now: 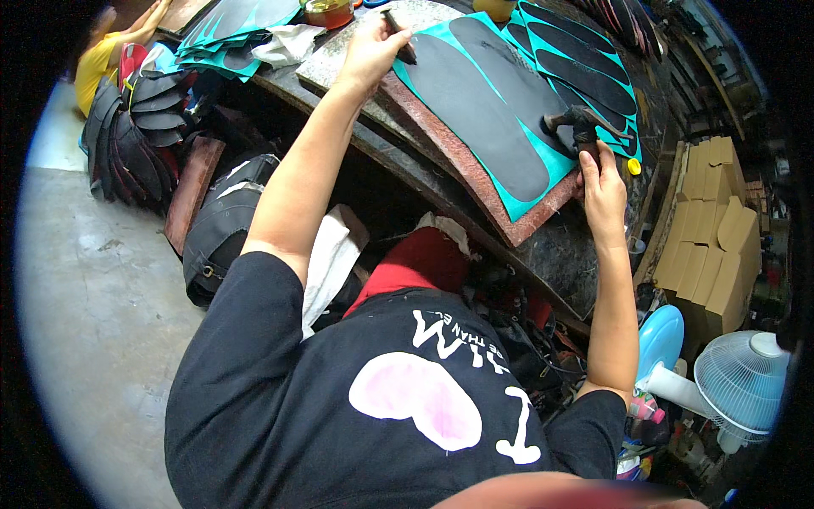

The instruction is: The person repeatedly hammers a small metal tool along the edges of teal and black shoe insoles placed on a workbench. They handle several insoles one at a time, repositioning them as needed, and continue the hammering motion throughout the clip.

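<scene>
My left hand (370, 58) is closed round a dark, narrow tool (405, 47), whose kind I cannot make out, at the far left corner of a teal sheet (519, 206). Large grey sole-shaped areas (483, 106) cover most of that sheet. In my right hand (604, 197) is a hammer (583, 127), gripped by its handle; its dark head hangs over the sheet's right side. Under the sheet lies a reddish-brown board (517, 233), jutting out along the near edge.
More teal sheets with dark sole shapes (585, 75) lie behind, and others (225, 42) at the far left, near a jar (328, 13). Fanned dark sole pieces (136, 140) hang left. Cardboard boxes (708, 246) and a fan (742, 386) stand right. Another person (93, 72) is far left.
</scene>
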